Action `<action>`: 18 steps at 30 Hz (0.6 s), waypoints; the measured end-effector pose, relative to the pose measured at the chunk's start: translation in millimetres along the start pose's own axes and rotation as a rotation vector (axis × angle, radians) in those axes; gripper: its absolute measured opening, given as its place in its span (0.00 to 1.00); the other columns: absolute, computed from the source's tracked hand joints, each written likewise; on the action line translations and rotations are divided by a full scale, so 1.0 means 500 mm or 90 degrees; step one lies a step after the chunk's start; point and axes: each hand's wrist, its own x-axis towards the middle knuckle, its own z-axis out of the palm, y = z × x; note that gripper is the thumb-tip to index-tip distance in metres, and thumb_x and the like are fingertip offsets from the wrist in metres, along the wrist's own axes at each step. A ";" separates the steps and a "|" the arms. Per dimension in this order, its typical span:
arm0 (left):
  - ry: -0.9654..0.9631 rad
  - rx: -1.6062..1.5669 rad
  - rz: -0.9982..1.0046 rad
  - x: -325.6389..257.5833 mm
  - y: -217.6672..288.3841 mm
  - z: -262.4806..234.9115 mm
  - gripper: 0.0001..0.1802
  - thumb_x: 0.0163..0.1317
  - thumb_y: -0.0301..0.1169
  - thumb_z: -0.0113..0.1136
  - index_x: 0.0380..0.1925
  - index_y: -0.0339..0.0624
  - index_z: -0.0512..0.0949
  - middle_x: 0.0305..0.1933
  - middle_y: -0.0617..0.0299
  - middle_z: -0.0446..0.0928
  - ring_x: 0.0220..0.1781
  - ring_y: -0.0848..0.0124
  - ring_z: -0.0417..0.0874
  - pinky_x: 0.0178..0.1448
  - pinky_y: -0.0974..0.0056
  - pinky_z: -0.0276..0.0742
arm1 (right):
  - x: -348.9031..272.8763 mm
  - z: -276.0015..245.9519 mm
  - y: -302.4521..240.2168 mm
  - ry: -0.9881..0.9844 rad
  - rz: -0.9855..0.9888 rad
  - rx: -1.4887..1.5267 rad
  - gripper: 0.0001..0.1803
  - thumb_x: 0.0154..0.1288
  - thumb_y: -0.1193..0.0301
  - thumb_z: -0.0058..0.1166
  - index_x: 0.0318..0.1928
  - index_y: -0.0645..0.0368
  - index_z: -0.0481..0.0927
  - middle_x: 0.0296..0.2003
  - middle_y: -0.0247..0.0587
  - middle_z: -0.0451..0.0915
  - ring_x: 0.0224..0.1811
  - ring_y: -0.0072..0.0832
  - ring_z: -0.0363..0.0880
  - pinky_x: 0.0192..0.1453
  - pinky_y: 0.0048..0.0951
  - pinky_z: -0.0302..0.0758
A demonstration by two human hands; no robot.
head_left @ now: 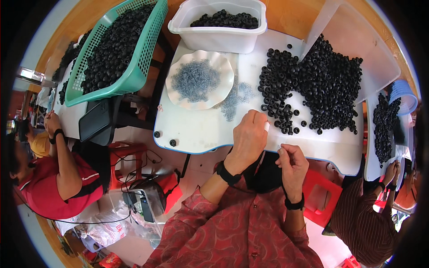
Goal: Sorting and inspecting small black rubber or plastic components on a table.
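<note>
My left hand (250, 136) is over the near edge of the white table (196, 134), its fingers curled closed. A white wrap shows on one of its fingertips, and whatever the fingers hold is hidden. To its right, my right hand (292, 167) is just off the table edge with thumb and forefinger pinched. A tiny translucent piece (279, 147) shows at those fingertips. Beyond my hands lies a big spread of small black ring-like parts (330, 85). A scalloped white plate (175, 96) holds a heap of small clear bluish pieces (196, 80), and more of them lie beside it.
A white tub (214, 38) of black parts stands at the back. A green basket (138, 71) full of them is at the left. A clear bin (375, 58) lies tipped at the right. Two loose black parts (173, 143) sit at the front left. People work on both sides.
</note>
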 end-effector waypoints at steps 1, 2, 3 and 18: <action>-0.003 -0.003 0.004 0.000 -0.001 0.000 0.08 0.54 0.20 0.62 0.34 0.39 0.75 0.34 0.55 0.75 0.32 0.53 0.79 0.33 0.54 0.76 | -0.002 0.000 0.000 -0.001 -0.001 -0.002 0.05 0.67 0.78 0.56 0.42 0.66 0.80 0.27 0.32 0.79 0.25 0.14 0.76 0.29 0.16 0.72; -0.006 -0.006 0.008 0.000 -0.003 -0.001 0.09 0.54 0.20 0.62 0.35 0.39 0.75 0.35 0.55 0.75 0.32 0.53 0.79 0.33 0.55 0.76 | -0.002 0.001 0.000 -0.001 -0.002 -0.004 0.05 0.67 0.78 0.56 0.42 0.66 0.80 0.27 0.32 0.79 0.25 0.14 0.76 0.29 0.16 0.72; -0.009 -0.009 0.012 0.000 -0.004 -0.002 0.10 0.53 0.20 0.62 0.36 0.39 0.75 0.35 0.55 0.75 0.33 0.53 0.79 0.33 0.55 0.76 | 0.000 0.003 0.000 -0.002 -0.006 -0.006 0.05 0.67 0.78 0.56 0.42 0.66 0.80 0.27 0.32 0.79 0.25 0.14 0.76 0.29 0.16 0.72; -0.084 -0.272 -0.097 -0.019 -0.007 -0.034 0.15 0.57 0.16 0.59 0.46 0.34 0.80 0.41 0.57 0.78 0.39 0.68 0.84 0.37 0.64 0.80 | -0.008 0.008 -0.011 0.002 -0.021 -0.001 0.05 0.67 0.79 0.56 0.42 0.65 0.80 0.29 0.32 0.79 0.25 0.14 0.76 0.29 0.16 0.73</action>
